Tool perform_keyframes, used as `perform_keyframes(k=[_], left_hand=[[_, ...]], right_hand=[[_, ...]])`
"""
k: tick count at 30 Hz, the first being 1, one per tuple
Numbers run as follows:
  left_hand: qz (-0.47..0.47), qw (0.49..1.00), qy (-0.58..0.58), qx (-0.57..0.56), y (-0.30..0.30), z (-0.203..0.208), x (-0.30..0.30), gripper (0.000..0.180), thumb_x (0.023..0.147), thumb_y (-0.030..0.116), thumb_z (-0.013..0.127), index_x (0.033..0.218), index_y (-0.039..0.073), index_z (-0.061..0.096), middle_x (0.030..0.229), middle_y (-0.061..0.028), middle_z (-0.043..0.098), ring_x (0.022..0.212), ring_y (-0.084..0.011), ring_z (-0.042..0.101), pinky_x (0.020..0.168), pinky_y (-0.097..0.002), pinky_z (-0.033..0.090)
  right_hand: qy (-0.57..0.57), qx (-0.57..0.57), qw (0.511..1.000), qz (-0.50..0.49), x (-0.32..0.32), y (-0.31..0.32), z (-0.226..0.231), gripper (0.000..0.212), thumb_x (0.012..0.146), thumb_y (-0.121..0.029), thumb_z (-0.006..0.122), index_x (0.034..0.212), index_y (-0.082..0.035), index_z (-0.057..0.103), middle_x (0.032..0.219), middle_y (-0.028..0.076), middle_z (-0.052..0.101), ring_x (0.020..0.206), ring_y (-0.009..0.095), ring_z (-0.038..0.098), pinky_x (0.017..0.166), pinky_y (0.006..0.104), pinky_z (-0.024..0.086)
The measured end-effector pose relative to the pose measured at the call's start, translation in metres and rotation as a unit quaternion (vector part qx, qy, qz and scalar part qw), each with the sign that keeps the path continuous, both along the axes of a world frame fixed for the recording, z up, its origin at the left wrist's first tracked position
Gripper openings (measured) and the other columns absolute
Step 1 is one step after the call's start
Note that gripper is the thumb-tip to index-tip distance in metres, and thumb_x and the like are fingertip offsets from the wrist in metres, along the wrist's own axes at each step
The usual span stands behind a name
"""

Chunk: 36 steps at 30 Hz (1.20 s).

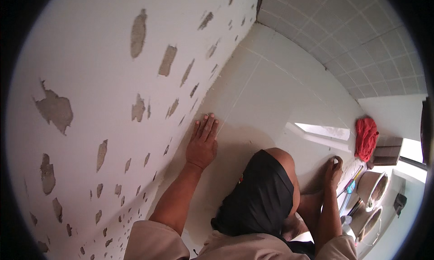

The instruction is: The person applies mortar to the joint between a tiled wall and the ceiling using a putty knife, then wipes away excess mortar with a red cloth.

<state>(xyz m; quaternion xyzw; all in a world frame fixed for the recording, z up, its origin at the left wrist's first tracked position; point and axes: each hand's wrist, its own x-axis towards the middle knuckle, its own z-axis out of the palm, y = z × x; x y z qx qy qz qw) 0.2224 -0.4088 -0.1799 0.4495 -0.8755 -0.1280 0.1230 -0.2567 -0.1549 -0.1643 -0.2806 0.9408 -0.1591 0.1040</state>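
My left hand (202,144) lies on the pale grey floor tiles (266,88), close to the foot of the white, pitted wall (77,178). Its fingers are stretched out near a thin tile joint, and it holds nothing. On the far side of my bent knee (283,158), in black shorts (257,196), my right hand (333,173) is closed low over the floor. A small white thing (335,161) shows at its fingertips; its kind is too small to tell.
A crumpled red cloth (366,138) lies at the right, beside a brown box-like thing (388,151). Two dirty buckets (371,187) stand nearer, next to a long tool with blue and yellow parts (351,186). Grey square tiles (348,33) cover the surface at the upper right.
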Motion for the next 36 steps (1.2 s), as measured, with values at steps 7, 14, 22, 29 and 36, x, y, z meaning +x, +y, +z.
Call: perform_keyframes(k=[7,14,22,29,36], left_hand=[[0.016,0.999,0.006,0.033,-0.001,0.003,-0.005,0.06,0.092,0.01,0.051,0.151,0.002,0.045,0.165,-0.0115,0.033,0.153,-0.0301,0.031,0.128,-0.0493,0.023],[0.006,1.0,0.003,0.009,-0.002,0.004,-0.008,0.058,0.092,0.009,0.049,0.15,0.002,0.047,0.165,-0.0114,0.035,0.153,-0.0299,0.031,0.127,-0.0495,0.023],[0.009,1.0,-0.012,-0.007,-0.002,0.0,-0.007,0.055,0.095,0.014,0.044,0.149,0.003,0.048,0.164,-0.012,0.036,0.154,-0.0298,0.03,0.128,-0.0492,0.023],[0.012,1.0,-0.005,-0.002,-0.002,0.006,-0.009,0.052,0.096,0.013,0.043,0.146,0.0,0.051,0.16,-0.0164,0.04,0.151,-0.0361,0.034,0.126,-0.0547,0.023],[0.013,1.0,-0.012,-0.01,-0.003,0.009,-0.01,0.055,0.094,0.014,0.045,0.147,0.001,0.049,0.161,-0.0157,0.038,0.152,-0.0359,0.032,0.126,-0.0546,0.023]], right_hand=[[0.005,-0.005,1.0,-0.003,-0.004,-0.005,0.004,0.034,0.101,-0.027,0.059,0.128,-0.008,0.06,0.075,0.016,0.062,0.07,0.032,0.062,0.069,0.0468,0.048],[-0.026,-0.004,1.0,-0.004,0.004,-0.012,0.019,0.038,0.101,-0.026,0.058,0.134,-0.007,0.058,0.087,0.021,0.067,0.081,0.035,0.066,0.078,0.0451,0.05],[-0.008,-0.02,1.0,-0.002,-0.001,-0.003,0.009,0.037,0.101,-0.025,0.059,0.133,-0.005,0.058,0.097,0.026,0.069,0.091,0.042,0.068,0.085,0.047,0.052],[-0.016,-0.027,0.999,-0.012,0.003,-0.008,0.016,0.034,0.102,-0.024,0.059,0.131,-0.006,0.059,0.093,0.024,0.069,0.085,0.038,0.068,0.08,0.0458,0.052],[-0.015,-0.04,0.999,-0.01,0.0,-0.005,0.012,0.031,0.102,-0.023,0.059,0.128,-0.008,0.06,0.088,0.022,0.068,0.082,0.037,0.067,0.076,0.0465,0.051]])
